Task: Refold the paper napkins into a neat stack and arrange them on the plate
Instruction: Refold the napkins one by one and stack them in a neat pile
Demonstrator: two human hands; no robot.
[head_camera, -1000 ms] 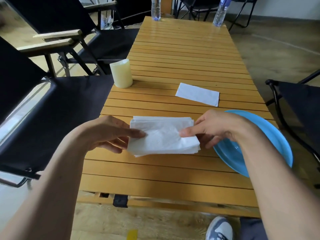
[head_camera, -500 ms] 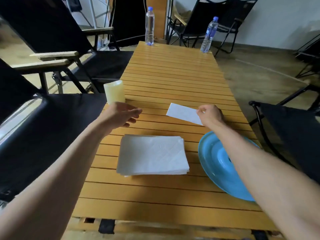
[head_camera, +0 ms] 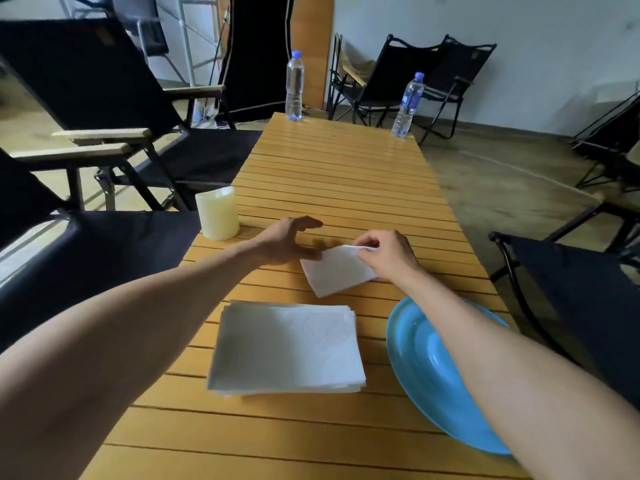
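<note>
Thin rectangular napkin [head_camera: 334, 273] turned askew, right hand [head_camera: 389, 259] pinching its edge.

Worktop [head_camera: 332, 174]: long, slatted yellow-orange wood, running away beyond hands.
Napkin stack [head_camera: 287, 351]: flat on slats, nearer than both hands, between forearms.
Blue plate [head_camera: 426, 375]: beside stack, under right forearm, nearer than right hand [head_camera: 388, 258].
Cream candle [head_camera: 217, 218]: upright at edge, just left of left hand [head_camera: 287, 242].
Water bottle [head_camera: 294, 86]: upright, far left corner, well beyond hands.
Second water bottle [head_camera: 407, 105]: upright, far right corner.
Single napkin [head_camera: 334, 271]: between hands, pinched by right hand; contact with slats unclear.
</note>
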